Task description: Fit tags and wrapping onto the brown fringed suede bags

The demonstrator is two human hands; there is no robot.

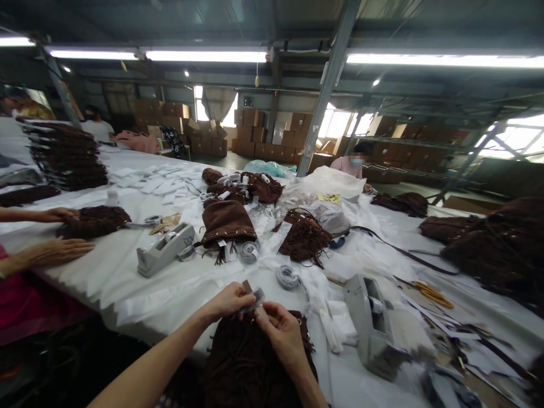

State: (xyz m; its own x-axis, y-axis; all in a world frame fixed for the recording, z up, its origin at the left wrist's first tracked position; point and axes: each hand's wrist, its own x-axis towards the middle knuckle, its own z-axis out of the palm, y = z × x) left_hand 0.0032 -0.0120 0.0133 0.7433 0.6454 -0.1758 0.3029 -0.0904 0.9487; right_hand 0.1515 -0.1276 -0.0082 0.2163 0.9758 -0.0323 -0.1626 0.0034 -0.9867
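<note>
A dark brown fringed bag (246, 362) lies at the table's front edge, below both hands. My left hand (227, 300) is closed in a pinch on a small grey strip (257, 296), and a small brown tab (247, 287) sticks up by its fingers. Close beside it, my right hand (280, 326) has thumb and fingers pressed together at the bag's upper edge. What those fingers hold is too small to make out. Just beyond the hands sits a coiled grey strip (288, 276).
Tape dispensers stand left (165, 249) and right (374, 328). Brown bags (227, 221) lie ahead, a stack of them (63, 153) far left. Yellow-handled scissors (433, 294) lie right among paper scraps. A co-worker's hands (55, 249) press a brown bag at left; another person (351, 164) sits across.
</note>
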